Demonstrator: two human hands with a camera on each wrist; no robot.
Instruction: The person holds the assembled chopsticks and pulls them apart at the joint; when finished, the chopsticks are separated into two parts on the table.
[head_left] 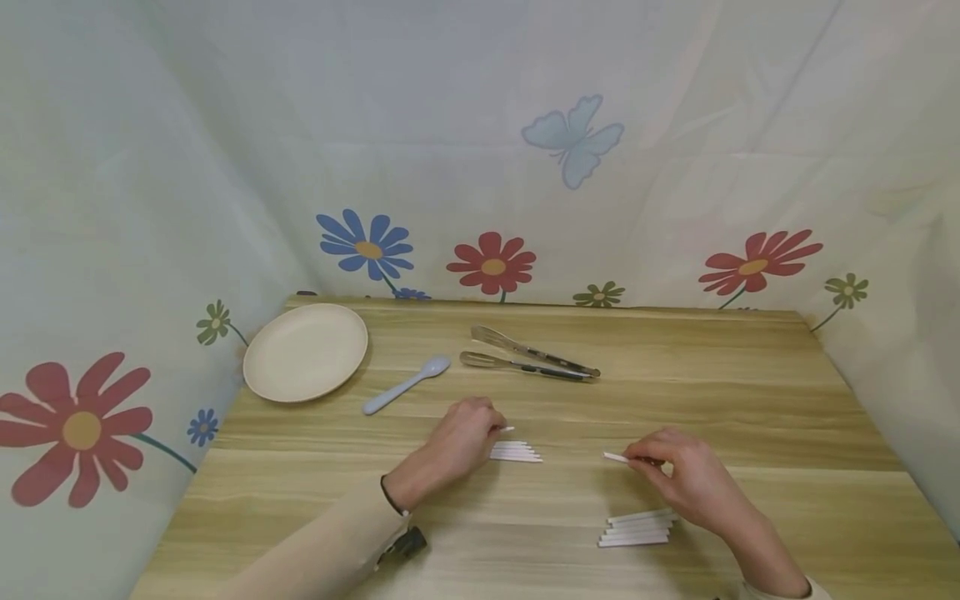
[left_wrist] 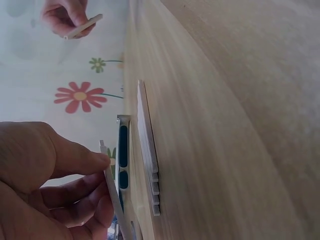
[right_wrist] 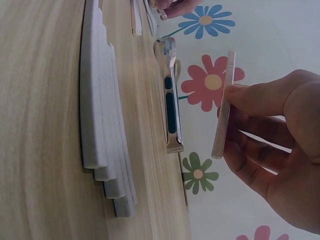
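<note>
My left hand (head_left: pixel 461 437) pinches a slim white stick (left_wrist: pixel 114 192) between thumb and fingers, just above the table. Close by that hand, several white sticks (head_left: pixel 516 452) lie side by side in a row. On the right, my right hand (head_left: pixel 690 475) holds another white stick (right_wrist: pixel 226 112) by thumb and fingertips, raised off the tabletop. A second row of white sticks (head_left: pixel 636 531) lies nearer the front edge, below the right hand, with staggered ends in the right wrist view.
Metal tongs (head_left: pixel 532 354) with dark grips lie spread toward the back of the wooden table (head_left: pixel 750 375). A light blue spoon (head_left: pixel 405 386) is left of them, and a cream plate (head_left: pixel 306 352) sits at the far left corner. Flower-printed cloth (head_left: pixel 637 208) hangs behind the table and along its sides.
</note>
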